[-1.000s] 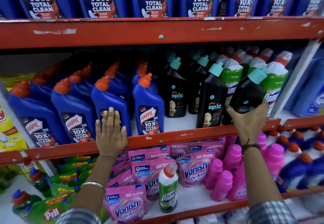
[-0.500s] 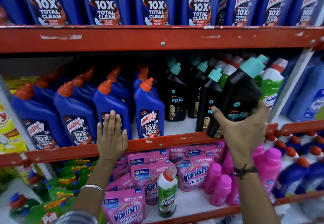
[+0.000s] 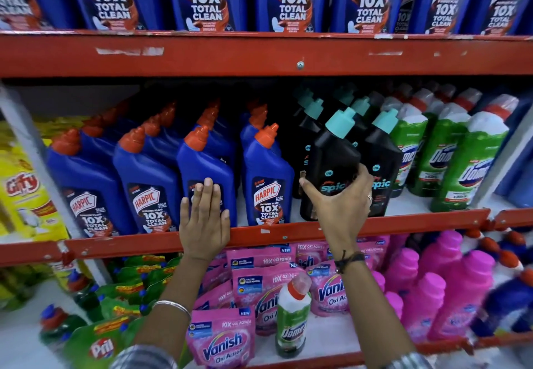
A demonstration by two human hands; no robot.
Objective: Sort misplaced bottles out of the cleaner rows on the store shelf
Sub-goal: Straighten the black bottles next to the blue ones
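1. Right hand [image 3: 341,210]: fingers wrapped around the lower body of a black Spic bottle [image 3: 331,163], thumb at the bottle's 9 o'clock edge, other fingers curling round its 3 o'clock side. A ring shows on one finger; a dark cord sits at the wrist.
2. The held bottle: matte black, shoulders narrowing to a neck angled toward 1 o'clock, teal cap, teal "spic" lettering partly covered by the palm, small teal round badge above it. It tilts slightly and sits in front of the black Spic row [image 3: 380,166], its base hidden behind the hand.
3. Left hand [image 3: 205,218]: flat and open, gripping nothing; fingertips press the label of a blue Harpic bottle [image 3: 206,166], palm over the red shelf edge [image 3: 144,241]. Silver bangle on the forearm.
4. At 9 o'clock of the held bottle: blue Harpic rows [image 3: 121,178] with orange caps, angled necks.
5. At 3 o'clock: green Domex bottles [image 3: 467,166], white shoulders, red caps.
6. At 6 o'clock, shelf below: one green Domex bottle [image 3: 292,316] standing among pink Vanish pouches [image 3: 222,339]; pink bottles [image 3: 450,290] toward 4 o'clock.
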